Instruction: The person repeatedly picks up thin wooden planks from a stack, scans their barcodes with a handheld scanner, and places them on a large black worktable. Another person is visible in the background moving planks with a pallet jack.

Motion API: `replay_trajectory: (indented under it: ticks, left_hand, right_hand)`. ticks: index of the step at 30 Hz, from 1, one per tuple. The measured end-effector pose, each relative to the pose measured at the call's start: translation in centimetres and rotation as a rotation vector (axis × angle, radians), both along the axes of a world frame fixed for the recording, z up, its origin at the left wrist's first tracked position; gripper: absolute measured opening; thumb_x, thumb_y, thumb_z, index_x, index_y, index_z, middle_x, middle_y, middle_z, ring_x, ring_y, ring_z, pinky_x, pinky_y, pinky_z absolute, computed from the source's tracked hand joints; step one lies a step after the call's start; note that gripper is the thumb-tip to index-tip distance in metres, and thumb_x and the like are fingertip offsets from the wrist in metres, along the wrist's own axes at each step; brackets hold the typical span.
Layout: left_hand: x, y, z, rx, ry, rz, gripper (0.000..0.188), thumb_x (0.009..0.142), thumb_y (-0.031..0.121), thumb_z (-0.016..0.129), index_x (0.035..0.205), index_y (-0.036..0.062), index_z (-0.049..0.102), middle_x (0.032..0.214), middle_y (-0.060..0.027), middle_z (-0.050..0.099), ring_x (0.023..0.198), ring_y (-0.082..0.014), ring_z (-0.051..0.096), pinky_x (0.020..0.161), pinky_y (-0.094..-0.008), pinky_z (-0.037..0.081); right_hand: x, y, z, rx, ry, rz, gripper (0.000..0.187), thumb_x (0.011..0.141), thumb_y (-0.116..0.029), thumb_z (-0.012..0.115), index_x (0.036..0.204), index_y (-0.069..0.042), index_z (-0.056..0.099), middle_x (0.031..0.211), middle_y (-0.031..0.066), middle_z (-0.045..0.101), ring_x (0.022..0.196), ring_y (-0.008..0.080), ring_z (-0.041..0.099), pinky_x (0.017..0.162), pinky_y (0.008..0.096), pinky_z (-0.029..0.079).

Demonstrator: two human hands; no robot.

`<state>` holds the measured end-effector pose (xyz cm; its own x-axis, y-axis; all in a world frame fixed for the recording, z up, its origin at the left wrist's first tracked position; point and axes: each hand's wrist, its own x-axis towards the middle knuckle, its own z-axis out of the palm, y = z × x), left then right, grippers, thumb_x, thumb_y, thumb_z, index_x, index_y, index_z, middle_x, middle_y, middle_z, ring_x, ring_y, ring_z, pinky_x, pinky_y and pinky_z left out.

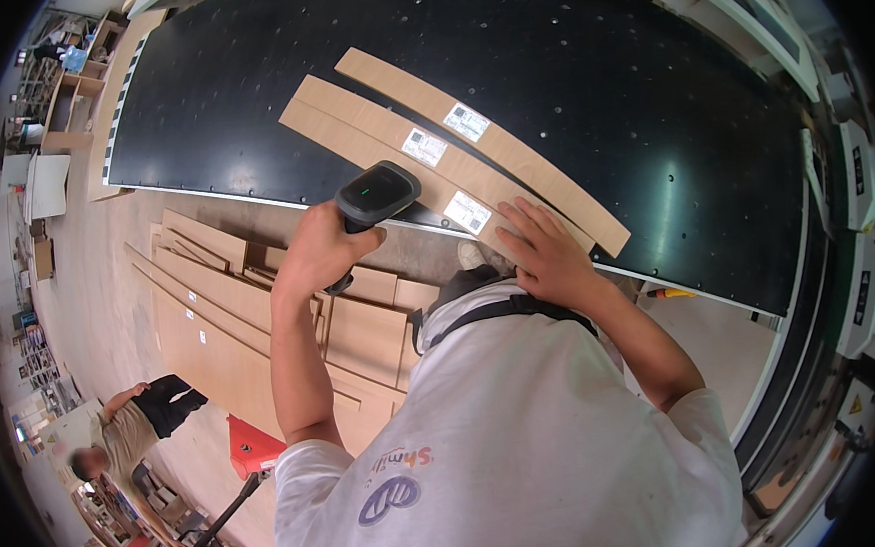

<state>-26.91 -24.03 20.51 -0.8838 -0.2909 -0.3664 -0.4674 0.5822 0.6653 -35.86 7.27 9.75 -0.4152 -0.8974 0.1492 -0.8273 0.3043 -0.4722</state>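
On our far L, a wooden shelf unit [72,105] stands well apart from us. Lower L, a co-worker [132,433] in a light top & dark trousers is near other clutter. Next comes a stack of wood-tone panels [226,332], off the near edge of the bench [218,116], several pcs offset, 3 small white labels on its L part. A red triangular pc [253,447] is just beside it.

Our L hand [318,249] is wrapped round the grip of a dark handheld scanner [380,189], green light on its head, up by the bench's near edge; it overlaps the nearest strip in view, but we can't tell the gap.

3 long wood-tone strips lie slantwise on the bench's black top: the nearest strip [437,190] & the middle strip [477,176] side by side, the far strip [520,155] apart across a narrow gap, toward the far edge. Each has 1 white label w/ print.

Our R hand [546,252], grasping nothing, rests palm down, fingers spread, on the strips' R end by the near edge. Farther R, below that edge toward the near R corner, is an orange-yellow item [669,292], too small to ID.
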Motion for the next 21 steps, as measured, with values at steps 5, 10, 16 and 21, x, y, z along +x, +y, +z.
replay_trajectory:
  ticks: [5, 10, 16, 21]
  left_hand:
    - [-0.1, 0.6, 1.1, -0.018, -0.099, 0.014, 0.036, 0.071, 0.021, 0.071, 0.091, -0.0076, 0.064, 0.067, -0.0158, 0.058, 0.063, -0.0204, 0.056, 0.066, -0.0357, 0.05]
    - [0.8, 2.6, 1.5, -0.001, -0.157, -0.042, 0.033, 0.071, 0.021, 0.071, 0.087, -0.0076, 0.063, 0.063, -0.0151, 0.057, 0.059, -0.0204, 0.055, 0.063, -0.0358, 0.049]
    - [2.2, 4.4, -0.9, 0.071, -0.145, -0.096, 0.033, 0.071, 0.022, 0.069, 0.08, -0.0086, 0.061, 0.06, -0.0195, 0.056, 0.053, -0.0261, 0.053, 0.059, -0.0383, 0.049]
    - [2.4, 4.6, -0.6, 0.055, -0.151, -0.085, 0.034, 0.071, 0.023, 0.069, 0.078, -0.0088, 0.061, 0.06, -0.0208, 0.056, 0.053, -0.0281, 0.053, 0.06, -0.0389, 0.049]
  right_hand:
    - [0.0, 0.0, -0.2, -0.017, 0.01, 0.002, 0.055, 0.072, -0.007, 0.063, 0.126, -0.003, 0.055, 0.149, 0.0165, 0.041, 0.138, 0.0395, 0.038, 0.111, 0.0523, 0.034]
    - [0.0, 0.3, -0.7, -0.03, 0.002, -0.001, 0.057, 0.071, -0.007, 0.062, 0.128, -0.002, 0.054, 0.149, 0.0168, 0.041, 0.138, 0.0394, 0.037, 0.112, 0.0512, 0.034]
    - [-0.1, 0.2, -0.4, -0.021, 0.018, 0.003, 0.058, 0.072, -0.009, 0.061, 0.129, -0.002, 0.054, 0.149, 0.016, 0.041, 0.139, 0.0388, 0.036, 0.111, 0.0501, 0.034]
    - [-0.1, 0.2, -0.2, 0.006, 0.015, 0.001, 0.058, 0.072, -0.009, 0.062, 0.129, -0.003, 0.054, 0.149, 0.0151, 0.041, 0.139, 0.0385, 0.036, 0.112, 0.05, 0.034]
